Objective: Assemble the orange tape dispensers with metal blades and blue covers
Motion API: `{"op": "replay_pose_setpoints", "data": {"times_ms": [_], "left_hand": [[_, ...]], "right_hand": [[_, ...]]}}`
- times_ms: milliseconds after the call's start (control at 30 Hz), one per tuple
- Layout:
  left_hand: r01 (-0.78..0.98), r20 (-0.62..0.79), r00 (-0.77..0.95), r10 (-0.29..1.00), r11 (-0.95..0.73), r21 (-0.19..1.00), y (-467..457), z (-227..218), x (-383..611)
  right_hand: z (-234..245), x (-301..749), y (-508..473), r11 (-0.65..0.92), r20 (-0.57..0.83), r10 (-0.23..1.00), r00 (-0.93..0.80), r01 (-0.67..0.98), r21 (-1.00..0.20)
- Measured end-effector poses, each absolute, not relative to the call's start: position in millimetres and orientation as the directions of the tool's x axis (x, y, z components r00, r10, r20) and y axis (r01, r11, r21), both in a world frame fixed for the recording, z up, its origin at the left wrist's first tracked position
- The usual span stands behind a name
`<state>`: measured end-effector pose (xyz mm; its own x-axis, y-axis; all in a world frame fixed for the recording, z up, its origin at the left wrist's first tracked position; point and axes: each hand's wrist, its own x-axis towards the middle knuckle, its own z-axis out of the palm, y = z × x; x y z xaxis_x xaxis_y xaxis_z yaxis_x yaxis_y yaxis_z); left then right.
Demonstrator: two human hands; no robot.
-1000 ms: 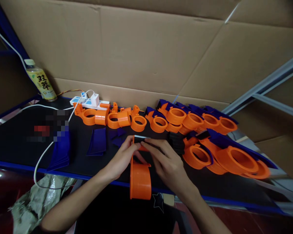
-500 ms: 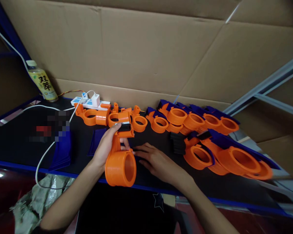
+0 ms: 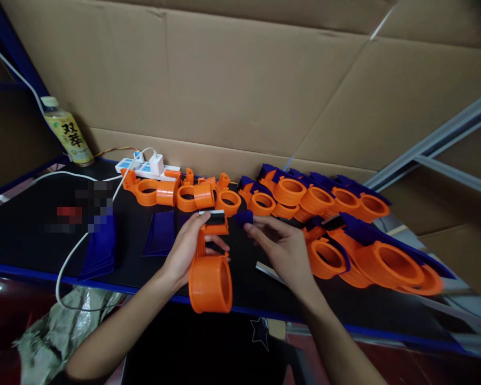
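Note:
My left hand (image 3: pixel 183 254) is closed around the handle of an orange tape dispenser (image 3: pixel 209 286), its ring hanging toward me. A black piece with a pale serrated strip (image 3: pixel 213 215) sits at its top end, under my left thumb. Just to the right, my right hand (image 3: pixel 287 255) pinches a small dark blue plastic piece (image 3: pixel 244 217) between thumb and fingers. That piece is apart from the dispenser, and my fingers partly hide it. A thin silvery strip (image 3: pixel 268 270) lies on the black table (image 3: pixel 240 291) below my right hand.
Behind my hands stand several orange dispenser bodies (image 3: pixel 147 192). Dispensers with blue parts (image 3: pixel 291 191) crowd the right, some close to my right forearm. Blue plastic sheets (image 3: pixel 100 248) lie left. A power strip (image 3: pixel 144 168), white cable (image 3: pixel 70 262) and bottle (image 3: pixel 70 133) are farther back.
My right hand has risen from the table and moved right, and a blue plastic piece now shows in its fingers. The left hand with the tape dispenser has shifted slightly right.

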<state>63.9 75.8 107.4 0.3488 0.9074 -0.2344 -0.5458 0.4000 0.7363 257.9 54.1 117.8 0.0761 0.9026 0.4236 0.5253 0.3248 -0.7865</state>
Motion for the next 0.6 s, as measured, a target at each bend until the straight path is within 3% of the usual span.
{"op": "replay_pose_setpoints", "data": {"times_ms": [100,233,600], "left_hand": [[-0.552,-0.202,0.372,0.906,0.391,0.737,70.4,102.6,72.6],[-0.564,-0.206,0.348,0.915,0.380,0.733,69.0,100.3,75.2],[-0.454,-0.279,0.446,0.851,0.483,0.749,69.3,95.8,72.9]], "right_hand": [[119.8,245.7,49.5,0.383,0.529,0.844,0.092,0.587,-0.713],[121.1,240.4,43.6,0.465,0.569,0.821,-0.049,0.635,-0.617],[125.0,262.3,47.2,0.436,0.430,0.889,-0.161,0.590,-0.680]]}}
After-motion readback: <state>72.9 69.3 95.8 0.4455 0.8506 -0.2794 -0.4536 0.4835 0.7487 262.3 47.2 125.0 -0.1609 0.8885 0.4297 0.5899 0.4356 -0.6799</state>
